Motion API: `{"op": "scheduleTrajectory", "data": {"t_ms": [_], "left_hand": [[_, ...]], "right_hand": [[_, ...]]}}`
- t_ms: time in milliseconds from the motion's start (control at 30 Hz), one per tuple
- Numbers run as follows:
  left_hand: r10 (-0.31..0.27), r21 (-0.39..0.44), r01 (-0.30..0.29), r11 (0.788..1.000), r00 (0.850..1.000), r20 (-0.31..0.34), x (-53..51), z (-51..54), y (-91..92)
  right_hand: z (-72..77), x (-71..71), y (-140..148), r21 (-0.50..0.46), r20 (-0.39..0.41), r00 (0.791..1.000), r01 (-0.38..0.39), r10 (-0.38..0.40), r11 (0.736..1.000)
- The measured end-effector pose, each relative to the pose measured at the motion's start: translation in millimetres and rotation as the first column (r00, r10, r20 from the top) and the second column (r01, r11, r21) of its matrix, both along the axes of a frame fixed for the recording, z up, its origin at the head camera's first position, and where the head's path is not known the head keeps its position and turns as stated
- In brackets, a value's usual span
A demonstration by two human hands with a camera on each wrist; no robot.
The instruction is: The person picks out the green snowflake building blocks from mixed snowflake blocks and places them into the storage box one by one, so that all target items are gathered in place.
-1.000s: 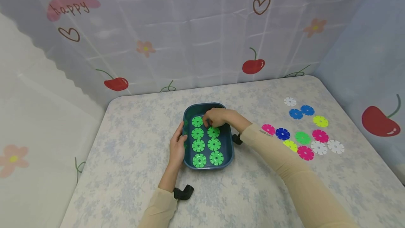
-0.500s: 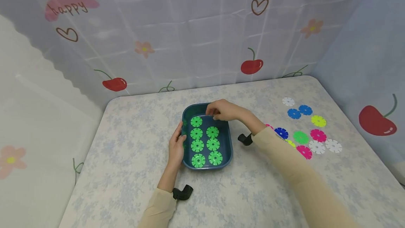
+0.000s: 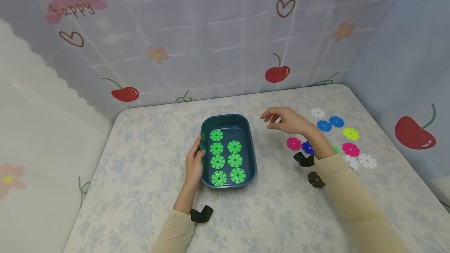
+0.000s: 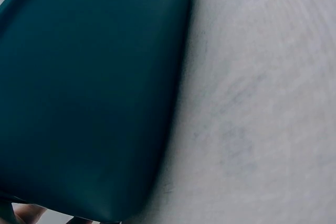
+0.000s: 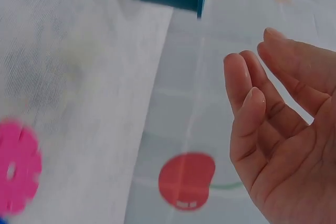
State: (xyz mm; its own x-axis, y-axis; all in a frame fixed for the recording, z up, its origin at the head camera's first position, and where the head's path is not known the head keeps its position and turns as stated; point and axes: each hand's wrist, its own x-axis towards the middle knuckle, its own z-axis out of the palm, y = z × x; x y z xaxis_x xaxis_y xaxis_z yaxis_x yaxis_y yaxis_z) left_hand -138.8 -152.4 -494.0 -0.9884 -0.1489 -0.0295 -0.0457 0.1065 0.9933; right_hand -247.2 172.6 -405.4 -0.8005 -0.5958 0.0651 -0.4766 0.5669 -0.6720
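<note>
A dark teal rectangular tray (image 3: pixel 249 159) stands on the table. In it, several bright green notched plastic discs (image 3: pixel 216 148) lie in two columns, the right column one disc shorter at the far end. My left hand (image 3: pixel 194 166) holds the tray's left side, thumb at the rim and fingers along the outer wall. The left wrist view is mostly the tray's outer wall (image 4: pixel 94 93), so the grip is largely hidden. Right of the tray, my right hand (image 3: pixel 287 120) hovers above the table, fingers loosely bent and holding nothing; the right wrist view shows its bare fingertips (image 5: pixel 239 77).
Loose notched discs lie on the right of the table: pink (image 3: pixel 293 143), light blue (image 3: pixel 324 125), yellow (image 3: pixel 351 133), white (image 3: pixel 367 161) and dark brown (image 3: pixel 316 179). The right forearm covers part of them. A printed curtain (image 3: pixel 218 57) hangs behind the table's far edge.
My right hand has lifted from the tray's upper right part and moved right, out over the table. The left hand stays at the tray. A brown disc has come into sight beside the right sleeve.
</note>
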Motion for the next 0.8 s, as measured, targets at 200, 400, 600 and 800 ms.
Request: {"op": "scheduleTrajectory", "data": {"t_ms": [200, 400, 600, 800], "left_hand": [[-0.008, 0.011, 0.007, 1.000, 1.000, 0.024, 1.5, 9.0, 0.3], [-0.014, -0.005, 0.014, 1.000, 0.999, 0.040, 11.8, 33.8, 5.8], [-0.016, -0.004, 0.016, 1.000, 0.999, 0.039, 13.4, 36.1, 7.0], [-0.019, 0.010, 0.019, 1.000, 0.999, 0.035, 12.1, 33.6, 5.9]], "right_hand": [[1.9, 11.4, 50.2, 0.009, 0.001, 0.995, 0.095, -0.095, 0.995], [4.1, 25.9, 96.7, 0.001, -0.007, 0.980, 0.199, -0.199, 0.980], [-5.2, 36.9, 136.5, -0.014, -0.003, 0.962, 0.275, -0.275, 0.961], [-18.2, 46.8, 162.1, 0.067, 0.091, 0.938, 0.328, -0.333, 0.942]]}}
